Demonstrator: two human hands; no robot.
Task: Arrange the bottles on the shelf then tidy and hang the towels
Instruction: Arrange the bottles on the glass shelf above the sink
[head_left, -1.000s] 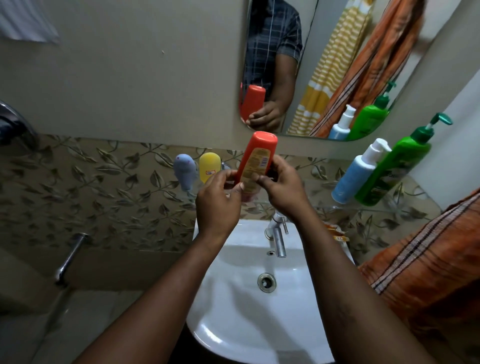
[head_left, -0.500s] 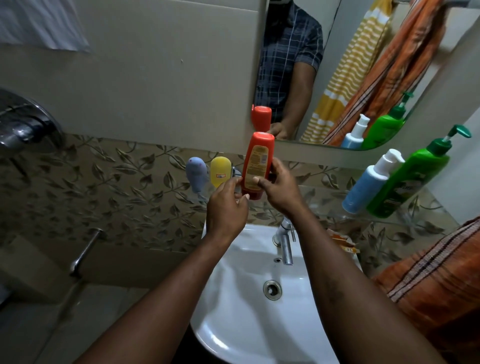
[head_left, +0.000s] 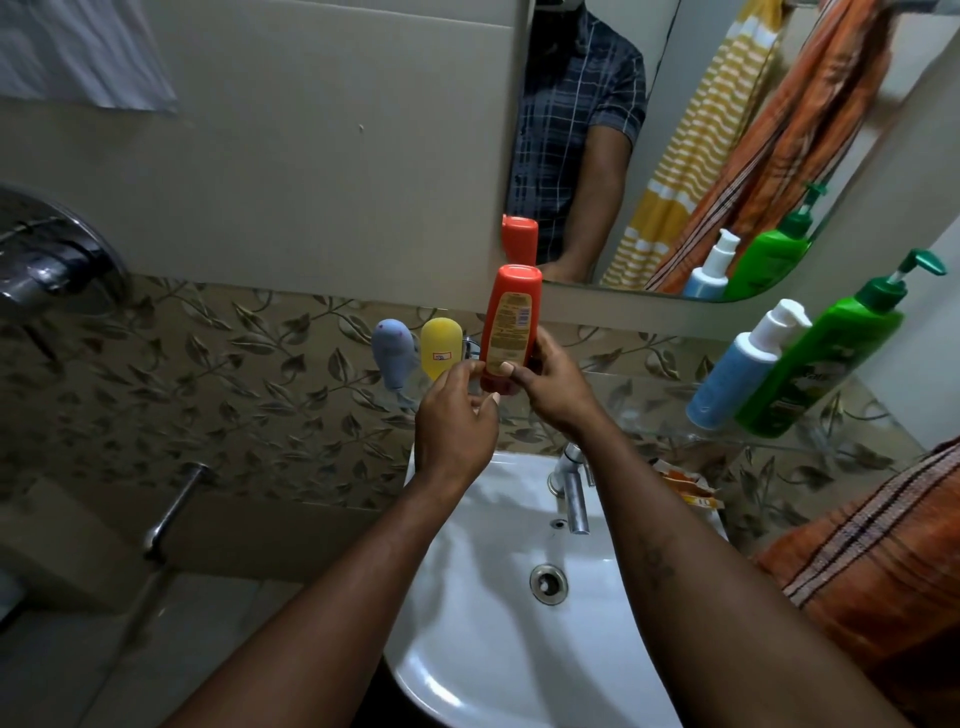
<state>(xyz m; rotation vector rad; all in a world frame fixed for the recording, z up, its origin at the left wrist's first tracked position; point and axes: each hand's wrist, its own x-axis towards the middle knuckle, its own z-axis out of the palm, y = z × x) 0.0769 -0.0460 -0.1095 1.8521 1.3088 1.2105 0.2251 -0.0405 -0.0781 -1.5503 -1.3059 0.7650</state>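
My right hand (head_left: 556, 387) grips the lower part of an upright orange bottle (head_left: 510, 325) over the glass shelf (head_left: 639, 410). Just left of the bottle's base is my left hand (head_left: 454, 421), its fingertips touching the bottle's bottom end. Next to it on the shelf stand a yellow bottle (head_left: 441, 347) and a pale blue bottle (head_left: 393, 358). Further right on the shelf are a light blue pump bottle (head_left: 740, 369) and a green pump bottle (head_left: 826, 364). An orange striped towel (head_left: 878, 561) lies at the right edge.
A white basin (head_left: 498, 649) with a steel tap (head_left: 571, 488) sits below the shelf. The mirror (head_left: 675, 156) above reflects a person, yellow and orange towels and the bottles. A white cloth (head_left: 88, 52) hangs top left. A wall tap (head_left: 171, 514) juts out at the left.
The orange bottle has gone from tilted to upright and moved back toward the shelf. My left hand has slipped down to the bottle's base.
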